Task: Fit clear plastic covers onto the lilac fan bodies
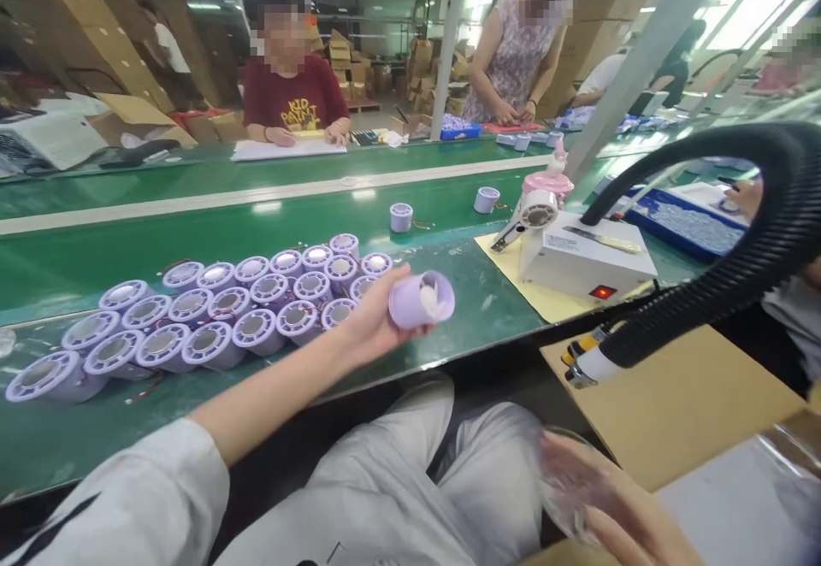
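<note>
My left hand [378, 314] is closed around a lilac cylindrical fan housing [410, 299] above the bench's front edge. Its open end faces right, showing white fan blades inside. At the lower right, beside my knee, my right hand [609, 493] is blurred by motion. Its fingers are curled around a see-through piece of plastic [568, 498] whose exact shape is unclear. Left of my left hand, rows of similar lilac housings [209, 339] stand on the green bench, with slotted rings, round metallic centres and thin wires.
Two more housings [401, 217] stand farther back on the green surface. At right are a white box [587, 250] with a red switch, a handheld fan [532, 214], a black flexible hose [699, 292], a blue tray [686, 224] and cardboard [680, 403]. Co-workers [292, 91] sit and stand opposite.
</note>
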Demonstrator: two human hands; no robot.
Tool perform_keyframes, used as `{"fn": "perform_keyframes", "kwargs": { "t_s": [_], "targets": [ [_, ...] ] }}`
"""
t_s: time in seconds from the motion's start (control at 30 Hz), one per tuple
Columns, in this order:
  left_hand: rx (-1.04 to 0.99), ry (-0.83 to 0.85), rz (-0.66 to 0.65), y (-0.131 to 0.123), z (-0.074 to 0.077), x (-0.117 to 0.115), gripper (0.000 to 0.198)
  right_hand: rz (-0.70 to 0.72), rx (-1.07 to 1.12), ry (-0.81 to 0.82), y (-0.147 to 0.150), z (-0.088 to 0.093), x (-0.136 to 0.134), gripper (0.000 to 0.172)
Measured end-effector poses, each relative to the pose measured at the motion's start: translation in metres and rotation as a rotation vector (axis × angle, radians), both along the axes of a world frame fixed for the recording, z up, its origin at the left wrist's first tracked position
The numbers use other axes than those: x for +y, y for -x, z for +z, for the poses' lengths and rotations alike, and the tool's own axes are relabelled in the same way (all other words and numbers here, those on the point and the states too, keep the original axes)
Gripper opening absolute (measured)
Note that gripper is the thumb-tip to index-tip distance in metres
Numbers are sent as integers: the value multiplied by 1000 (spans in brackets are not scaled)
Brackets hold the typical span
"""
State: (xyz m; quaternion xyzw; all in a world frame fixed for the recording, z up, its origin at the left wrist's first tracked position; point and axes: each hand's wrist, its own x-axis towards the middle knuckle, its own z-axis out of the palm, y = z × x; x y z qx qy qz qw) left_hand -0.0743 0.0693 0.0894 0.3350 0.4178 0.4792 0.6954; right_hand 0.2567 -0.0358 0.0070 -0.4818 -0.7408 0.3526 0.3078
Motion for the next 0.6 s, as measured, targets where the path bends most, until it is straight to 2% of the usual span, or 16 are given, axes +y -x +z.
{"fn": "perform_keyframes", "kwargs": {
  "t_s": [0.07, 0.13, 0.2, 0.27, 0.37, 0.5, 0.53, 0.6],
  "targets": [
    [-198, 207, -115, -21, -28, -29, 32, 82, -73, -108, 25, 11, -6, 43],
    [-283, 299, -183, -35, -53, -50, 29, 86, -166, -232, 46, 19, -7, 47],
    [-286, 284, -245, -42, -71, -63, 30, 67, -263, -321, 58, 22, -6, 52],
    [-204, 198, -329, -45, -80, -68, 31, 43, -348, -365, 63, 22, -7, 55],
    [77, -38, -483, -42, -78, -65, 23, 14, -434, -389, 64, 24, -9, 55],
    [512, -452, -738, -36, -62, -60, 16, 50, -516, -375, 69, 29, -8, 50],
    [577, -528, -778, -35, -60, -59, 17, 74, -538, -360, 70, 30, -7, 45],
    [658, -620, -763, -36, -58, -59, 19, 116, -540, -303, 74, 29, -5, 32]
  ]
}}
